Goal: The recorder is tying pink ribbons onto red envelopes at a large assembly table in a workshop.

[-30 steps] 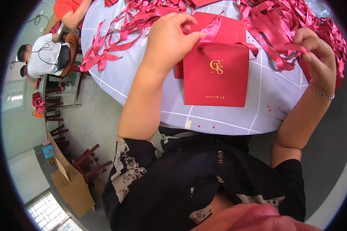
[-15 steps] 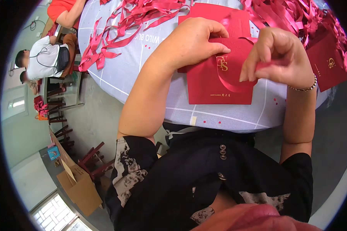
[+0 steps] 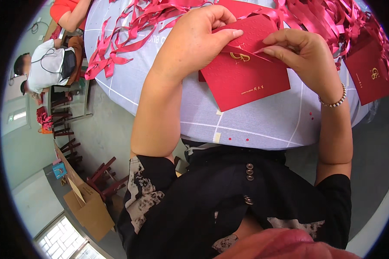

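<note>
Head view: red envelope [image 3: 246, 77] pinched between both hands' fingers [image 3: 233, 33].

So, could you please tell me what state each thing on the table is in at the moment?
red envelope: flap folded down, pinched by both hands.
left hand: thumb pressing the flap.
right hand: fingertips pinching the flap.
second red envelope: lying flat, untouched.
ribbons: loose, tangled.

Red envelope [image 3: 246, 80] with gold emblem, tilted on grey tablecloth, flap folded, pinched at top.
</note>
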Tool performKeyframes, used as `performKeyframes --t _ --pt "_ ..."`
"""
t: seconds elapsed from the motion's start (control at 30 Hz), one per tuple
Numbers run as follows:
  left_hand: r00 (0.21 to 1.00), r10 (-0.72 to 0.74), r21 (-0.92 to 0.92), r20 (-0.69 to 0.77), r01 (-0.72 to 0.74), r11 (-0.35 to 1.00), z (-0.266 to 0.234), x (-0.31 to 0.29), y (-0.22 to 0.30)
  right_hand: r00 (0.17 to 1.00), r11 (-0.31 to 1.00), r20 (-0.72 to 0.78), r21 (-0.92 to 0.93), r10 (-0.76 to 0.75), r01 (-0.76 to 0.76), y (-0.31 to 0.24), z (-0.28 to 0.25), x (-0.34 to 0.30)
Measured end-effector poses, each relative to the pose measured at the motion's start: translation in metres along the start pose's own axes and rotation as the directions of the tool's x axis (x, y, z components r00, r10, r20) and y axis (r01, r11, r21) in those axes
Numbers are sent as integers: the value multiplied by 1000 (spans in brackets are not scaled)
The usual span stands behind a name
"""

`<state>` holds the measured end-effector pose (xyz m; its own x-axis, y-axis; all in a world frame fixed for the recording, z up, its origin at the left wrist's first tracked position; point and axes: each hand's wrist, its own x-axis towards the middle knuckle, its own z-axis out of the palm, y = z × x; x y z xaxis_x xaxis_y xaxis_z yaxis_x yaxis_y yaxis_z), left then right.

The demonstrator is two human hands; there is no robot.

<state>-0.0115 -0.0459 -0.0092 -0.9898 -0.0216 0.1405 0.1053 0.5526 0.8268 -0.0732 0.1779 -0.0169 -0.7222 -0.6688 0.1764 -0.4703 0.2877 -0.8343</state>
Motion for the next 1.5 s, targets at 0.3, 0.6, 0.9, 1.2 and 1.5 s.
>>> performKeyframes --t 0.3,0.6,0.9,1.2,1.5 --pt "999 -16 20 39 15 1000 9 0 1 981 984 -164 -163 -101 74 8 2 3" --pt "999 30 100 -22 -27 995 10 -5 9 946 963 -221 -181 -235 197 6 9 7" --pt "993 106 134 -52 -98 986 13 -6 12 950 965 -245 -219 -195 142 0 10 7" --pt "928 364 343 -78 -317 884 17 -7 13 844 848 -291 -435 -451 303 5 25 6" --pt "889 451 256 -76 -420 871 16 -3 10 896 951 -336 -204 -291 232 6 27 8"
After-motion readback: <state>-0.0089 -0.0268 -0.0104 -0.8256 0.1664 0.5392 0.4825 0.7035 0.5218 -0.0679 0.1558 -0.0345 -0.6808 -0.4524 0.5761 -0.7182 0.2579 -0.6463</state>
